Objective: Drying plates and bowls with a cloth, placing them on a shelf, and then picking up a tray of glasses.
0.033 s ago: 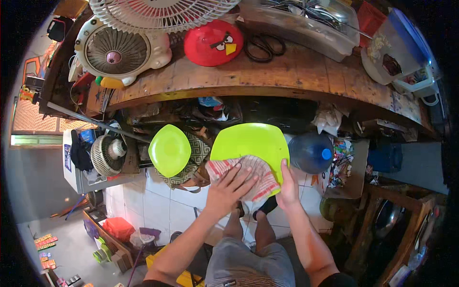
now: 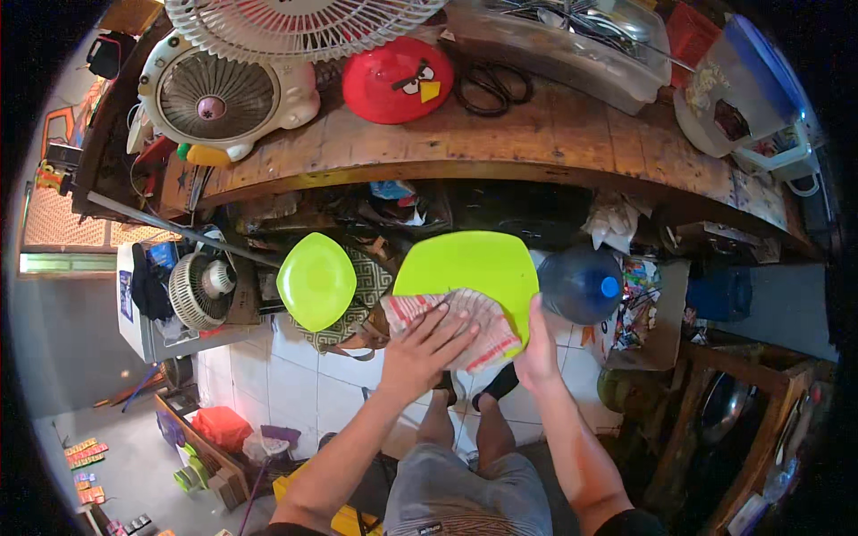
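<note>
The left hand [image 2: 427, 348] presses a red-striped cloth [image 2: 456, 323] flat onto a lime green square plate [image 2: 469, 263]. The right hand [image 2: 539, 344] grips the plate's near edge, below the wooden tabletop [image 2: 572, 134].

We stand in a cluttered home workshop or storeroom: a worn wooden tabletop [image 2: 572, 134] at twelve o'clock carries fans [image 2: 223, 94] and scissors [image 2: 490, 85], with tiled floor [image 2: 268, 384] and piled oddments at nine o'clock.

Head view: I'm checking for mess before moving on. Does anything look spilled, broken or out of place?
Nothing looks spilled or broken. The left hand presses a striped cloth on the large green plate, held by the right hand.
</note>
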Demonstrator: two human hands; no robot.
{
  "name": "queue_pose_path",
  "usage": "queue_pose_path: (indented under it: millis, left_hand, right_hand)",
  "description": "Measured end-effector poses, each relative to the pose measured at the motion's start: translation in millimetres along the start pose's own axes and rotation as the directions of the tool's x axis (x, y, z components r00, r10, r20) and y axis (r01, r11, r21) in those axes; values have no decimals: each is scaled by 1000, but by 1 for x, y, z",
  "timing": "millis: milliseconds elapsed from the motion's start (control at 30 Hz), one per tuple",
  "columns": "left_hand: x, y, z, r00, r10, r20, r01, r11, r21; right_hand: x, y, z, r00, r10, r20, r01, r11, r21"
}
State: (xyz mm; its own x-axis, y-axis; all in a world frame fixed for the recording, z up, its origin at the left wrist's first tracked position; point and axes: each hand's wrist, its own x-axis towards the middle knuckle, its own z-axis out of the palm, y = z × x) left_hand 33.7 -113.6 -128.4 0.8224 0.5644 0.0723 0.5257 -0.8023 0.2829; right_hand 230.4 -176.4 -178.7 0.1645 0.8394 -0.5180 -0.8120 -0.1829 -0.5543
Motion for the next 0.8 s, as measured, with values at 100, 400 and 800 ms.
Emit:
queue_pose_path:
  millis: [100,400,800]
  left_hand:
    - [-25,-25,9,774,-479,414,618,428,-660]
    - [-23,-4,29,508,-837,203,240,-88,-967]
    - [6,24,29,952,-282,120,291,954,-71]
  right_hand:
    - [7,-6,0,999,-14,43,24,967,-252]
    - [3,18,-37,966,241,93,-251,961,119]
    - [-18,28,-35,972,231,48,-220,961,-168]
